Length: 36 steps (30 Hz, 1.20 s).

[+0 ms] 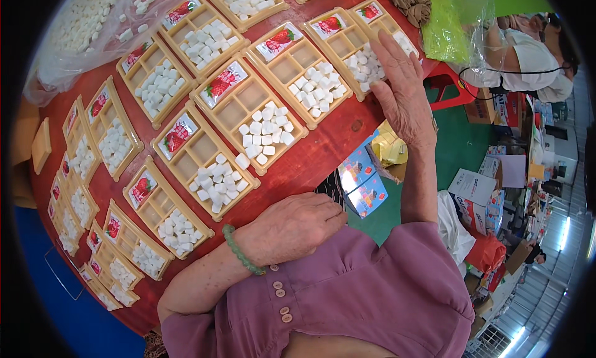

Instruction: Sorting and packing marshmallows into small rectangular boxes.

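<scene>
My right hand (405,88) is over the far-right beige divided tray (357,15), fingers stretched and thumb apart. White marshmallows (365,66) lie beside its thumb in the neighbouring tray; its fingertips cover part of the far-right one. My left hand (297,226), with a green bead bracelet (239,252) at the wrist, rests near the table's front edge against my purple shirt. Its fingers are curled in, nothing shows in them, and the palm is hidden. Nearest to it, a tray (171,117) holds a strawberry-printed sachet (178,134), small compartments and a heap of marshmallows (218,183).
Several similar trays stand in rows on the red table (279,184). A clear bag of marshmallows (81,23) sits at the far left. Beyond the right edge are a red stool (450,88), boxes (469,187) and another person (528,57). Bright green plastic (444,23) lies at the far right.
</scene>
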Motion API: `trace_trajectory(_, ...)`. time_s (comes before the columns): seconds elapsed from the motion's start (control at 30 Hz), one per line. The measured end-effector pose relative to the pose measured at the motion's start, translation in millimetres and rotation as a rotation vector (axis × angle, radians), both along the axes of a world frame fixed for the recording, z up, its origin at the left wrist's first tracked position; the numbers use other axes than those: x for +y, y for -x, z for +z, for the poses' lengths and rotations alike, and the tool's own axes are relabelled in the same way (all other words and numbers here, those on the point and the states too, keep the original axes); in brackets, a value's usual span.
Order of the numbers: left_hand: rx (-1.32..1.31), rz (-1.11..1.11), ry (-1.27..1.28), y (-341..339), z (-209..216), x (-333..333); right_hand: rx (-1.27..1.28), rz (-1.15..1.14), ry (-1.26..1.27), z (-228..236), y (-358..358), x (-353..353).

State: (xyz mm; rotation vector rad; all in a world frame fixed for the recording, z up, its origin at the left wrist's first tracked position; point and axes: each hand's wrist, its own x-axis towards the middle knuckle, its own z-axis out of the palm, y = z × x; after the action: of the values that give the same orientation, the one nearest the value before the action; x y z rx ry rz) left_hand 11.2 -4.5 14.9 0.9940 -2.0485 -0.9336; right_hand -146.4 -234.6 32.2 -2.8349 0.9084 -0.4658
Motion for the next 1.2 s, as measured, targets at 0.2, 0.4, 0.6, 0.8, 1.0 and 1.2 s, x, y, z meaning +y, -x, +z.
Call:
trace_trajectory(0.2,-0.004,0.001,-0.003,0.4,1.3,-2.1,0.103,0.061,-0.010,-12.0,-4.2,4.8)
trace_trajectory(0.4,-0.010,0.009,-0.001,1.0,1.1,-1.1,0.110,0.035,-0.010,-9.6,-5.3,5.4)
trace_trajectory(0.6,-0.005,0.011,0.006,1.2,0.5,-0.3,0.170,0.074,0.016,-1.4,-7.5,15.9)
trace_trajectory(0.8,-0.002,0.011,0.018,2.1,-0.2,-1.0,0.147,0.074,0.004,-9.9,-5.0,12.1)
trace_trajectory(1.0,0.009,0.074,0.095,4.4,-4.3,0.1,0.016,0.072,0.006,-2.6,-4.5,22.9)
trace_trajectory(1.2,-0.002,0.069,0.108,4.6,-4.0,-0.4,0.111,0.086,0.008,-14.6,-1.1,20.8)
